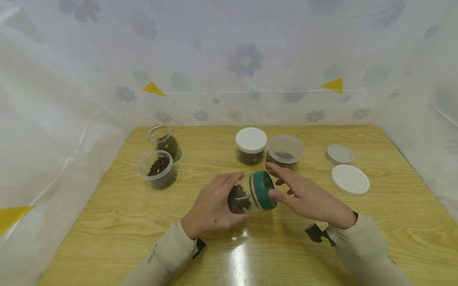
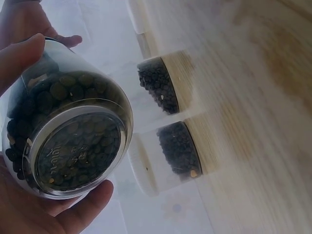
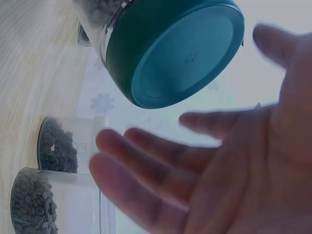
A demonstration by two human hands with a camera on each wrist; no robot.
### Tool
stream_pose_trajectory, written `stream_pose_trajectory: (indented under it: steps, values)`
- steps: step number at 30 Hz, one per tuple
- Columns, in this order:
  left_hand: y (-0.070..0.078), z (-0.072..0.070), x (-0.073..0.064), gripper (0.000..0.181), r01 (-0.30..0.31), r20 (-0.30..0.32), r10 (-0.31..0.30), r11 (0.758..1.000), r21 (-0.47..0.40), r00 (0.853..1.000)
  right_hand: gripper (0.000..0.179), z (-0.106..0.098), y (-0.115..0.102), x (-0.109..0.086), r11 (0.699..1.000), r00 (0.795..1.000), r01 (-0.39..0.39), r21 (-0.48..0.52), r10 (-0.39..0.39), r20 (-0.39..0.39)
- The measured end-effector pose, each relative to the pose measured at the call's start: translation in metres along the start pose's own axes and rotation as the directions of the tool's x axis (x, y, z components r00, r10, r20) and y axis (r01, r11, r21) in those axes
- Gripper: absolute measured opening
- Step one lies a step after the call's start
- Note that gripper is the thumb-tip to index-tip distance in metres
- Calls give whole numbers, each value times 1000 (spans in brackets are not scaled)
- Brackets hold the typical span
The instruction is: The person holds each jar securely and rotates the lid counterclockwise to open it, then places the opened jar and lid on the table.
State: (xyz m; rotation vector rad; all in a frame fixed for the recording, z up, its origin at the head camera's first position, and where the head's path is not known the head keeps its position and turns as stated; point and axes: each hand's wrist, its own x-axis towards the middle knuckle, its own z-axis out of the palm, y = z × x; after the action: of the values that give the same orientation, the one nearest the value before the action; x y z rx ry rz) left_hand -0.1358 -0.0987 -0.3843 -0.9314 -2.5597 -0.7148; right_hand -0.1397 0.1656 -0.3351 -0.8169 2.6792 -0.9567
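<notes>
Pale flower-printed sheeting (image 1: pixel 193 51) stands behind the far edge of the wood-grained desk (image 1: pixel 107 234) and along its left and right edges; glare (image 1: pixel 238 258) streaks its top.

head: above, forward-down | wrist views: close, sidelong | shared: jar (image 1: pixel 249 194)

The base of the jar (image 1: pixel 244 196) bears raised characters, among them what looks like "0101", the rest unclear, and a small mark on the jar's green lid (image 3: pixel 190 53) cannot be made out. Beyond the jar, a clear container (image 3: pixel 57 146) shows faint letters beginning with "P"; nearer than the jar, the left sleeve (image 1: pixel 169 246) carries dark lettering that seems to start "LE".
</notes>
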Motion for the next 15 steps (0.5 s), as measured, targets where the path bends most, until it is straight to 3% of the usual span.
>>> stream_pose_trajectory:
  steps: [4,9,15]
  values:
    - [0,0,0,99,4,1,-4,1000,5,1000,56,-2,-1,1,995,994,-98,27,99,-47]
    - [1,1,1,99,-2,-2,2,1000,16,1000,57,-4,-3,2,967,971,-237,98,239,-7]
    - [1,1,2,99,-7,2,7,1000,29,1000,59,-2,-8,7,964,966,-259,56,257,29]
